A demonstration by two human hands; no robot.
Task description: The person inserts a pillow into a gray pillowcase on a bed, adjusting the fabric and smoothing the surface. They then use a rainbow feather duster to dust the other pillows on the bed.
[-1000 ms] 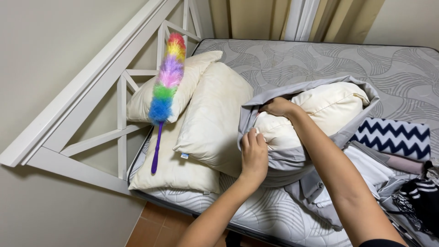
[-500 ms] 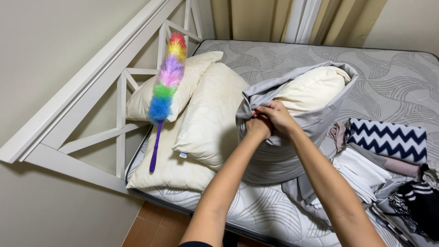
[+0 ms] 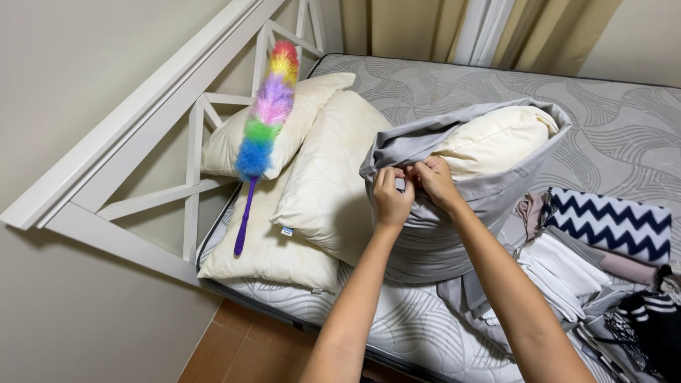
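A cream pillow (image 3: 496,138) lies half inside a grey pillowcase (image 3: 433,234) on the mattress. My left hand (image 3: 390,197) and my right hand (image 3: 434,181) sit side by side at the open edge of the pillowcase. Both pinch the grey fabric at the pillow's near corner. The far end of the pillow still shows bare beyond the cloth.
Three bare cream pillows (image 3: 323,184) are stacked at the left by the white headboard (image 3: 177,142). A rainbow feather duster (image 3: 264,128) with a purple handle lies on them. Folded clothes, one with a navy zigzag pattern (image 3: 610,220), are piled at the right. The grey patterned mattress (image 3: 624,135) stretches behind.
My hands came together at the pillowcase edge. The pillow rose more upright and the grey case was drawn further over it.
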